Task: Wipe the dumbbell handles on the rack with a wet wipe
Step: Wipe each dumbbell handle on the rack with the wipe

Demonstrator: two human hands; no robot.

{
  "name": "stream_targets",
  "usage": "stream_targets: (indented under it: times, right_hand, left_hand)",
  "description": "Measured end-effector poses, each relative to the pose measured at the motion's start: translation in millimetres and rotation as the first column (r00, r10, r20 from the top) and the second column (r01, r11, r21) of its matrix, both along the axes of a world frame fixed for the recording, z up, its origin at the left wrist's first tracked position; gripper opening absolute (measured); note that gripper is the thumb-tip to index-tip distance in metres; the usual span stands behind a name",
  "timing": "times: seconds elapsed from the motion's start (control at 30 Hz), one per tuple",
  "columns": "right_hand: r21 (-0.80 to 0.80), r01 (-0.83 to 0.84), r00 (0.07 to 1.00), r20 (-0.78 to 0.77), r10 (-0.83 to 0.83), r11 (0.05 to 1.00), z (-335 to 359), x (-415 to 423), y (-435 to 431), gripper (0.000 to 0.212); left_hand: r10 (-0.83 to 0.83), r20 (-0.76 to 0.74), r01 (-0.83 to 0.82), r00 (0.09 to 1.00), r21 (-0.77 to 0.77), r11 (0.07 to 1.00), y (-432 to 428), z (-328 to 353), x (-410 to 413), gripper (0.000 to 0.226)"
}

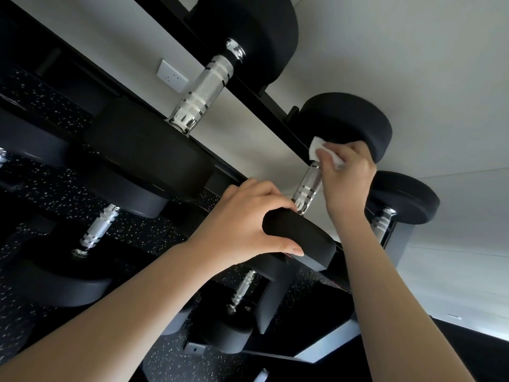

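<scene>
A black dumbbell with a knurled chrome handle (308,188) lies on the top tier of the black rack (264,106). My right hand (344,175) pinches a white wet wipe (319,148) against the far end of that handle, beside the far weight head (347,122). My left hand (248,224) grips the near weight head (300,238) of the same dumbbell, thumb on its front face. A bigger dumbbell with a chrome handle (203,86) lies to the left on the same tier.
Another dumbbell (405,199) sits to the right behind my right forearm. Lower tiers hold several more dumbbells (99,230) with chrome handles. Behind the rack is a white wall with a socket (172,76). The floor is black speckled rubber (55,188).
</scene>
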State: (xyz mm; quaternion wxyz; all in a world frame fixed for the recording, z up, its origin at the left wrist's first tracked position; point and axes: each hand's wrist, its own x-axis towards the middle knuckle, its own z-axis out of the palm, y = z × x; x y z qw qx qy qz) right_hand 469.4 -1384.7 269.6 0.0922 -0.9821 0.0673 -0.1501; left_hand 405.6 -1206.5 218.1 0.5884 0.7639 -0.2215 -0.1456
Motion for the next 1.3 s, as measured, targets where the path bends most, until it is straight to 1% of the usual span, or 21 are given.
stream_targets:
  times: [0.07,0.1,0.17,0.23,0.3,0.33,0.53,0.7,0.8,0.9,1.0,1.13,1.2,1.3]
  right_hand:
    - [0.027,0.021,0.999,0.033,-0.022,0.999,-3,0,0,0.018]
    - [0.044,0.027,0.999,0.025,-0.028,0.999,-2,0,-1,0.018]
    - [0.084,0.008,0.999,-0.041,-0.004,0.996,0,-5,-3,0.017]
    - [0.108,-0.047,0.993,-0.104,0.058,0.993,2,-16,-6,0.015]
    - [0.113,-0.078,0.990,-0.111,0.091,0.991,4,-21,-8,0.014]
    - [0.113,-0.068,0.992,-0.102,0.079,0.991,5,-19,-10,0.015]
    - [0.184,0.059,0.998,0.011,-0.062,0.981,3,-10,-13,0.014]
    - [0.401,0.108,0.994,-0.062,-0.091,0.910,5,-34,-17,0.007]
    - [0.476,0.129,0.990,-0.017,-0.138,0.870,20,-51,-20,0.008]
    - [0.513,0.168,0.979,0.012,-0.203,0.842,37,-74,-31,0.007]
    - [0.522,0.209,0.964,0.031,-0.263,0.827,49,-101,-50,0.009]
    - [0.557,0.276,0.920,0.082,-0.382,0.783,56,-136,-91,0.010]
    - [0.598,0.299,0.890,0.106,-0.443,0.744,58,-152,-118,0.007]
    - [0.627,0.330,0.864,0.100,-0.494,0.705,61,-174,-158,0.006]
  left_hand:
    - [0.000,-0.003,0.000,1.000,-0.003,1.000,0,0,0,0.061]
    - [0.000,-0.003,0.000,1.000,0.000,1.000,0,0,0,0.060]
    - [-0.001,-0.004,0.001,1.000,0.010,1.000,0,1,1,0.061]
    - [-0.003,0.001,0.003,1.000,0.022,1.000,0,2,1,0.062]
    - [-0.005,0.004,0.005,1.000,0.027,1.000,1,3,1,0.062]
    - [-0.007,0.003,0.007,1.000,0.026,1.000,1,4,1,0.061]
    - [-0.012,-0.003,0.012,1.000,0.046,0.999,2,9,1,0.057]
    - [-0.043,0.040,0.037,0.998,0.125,0.992,3,18,2,0.064]
    - [-0.071,0.072,0.056,0.995,0.194,0.979,1,26,2,0.067]
    - [-0.101,0.141,0.062,0.985,0.257,0.964,-8,36,-1,0.068]
    - [-0.141,0.253,0.059,0.957,0.308,0.950,-26,45,-6,0.063]
    - [-0.197,0.336,0.077,0.921,0.339,0.938,-65,60,-17,0.055]
    - [-0.219,0.358,0.085,0.908,0.353,0.932,-87,68,-25,0.052]
    - [-0.244,0.342,0.111,0.907,0.366,0.924,-123,78,-41,0.046]
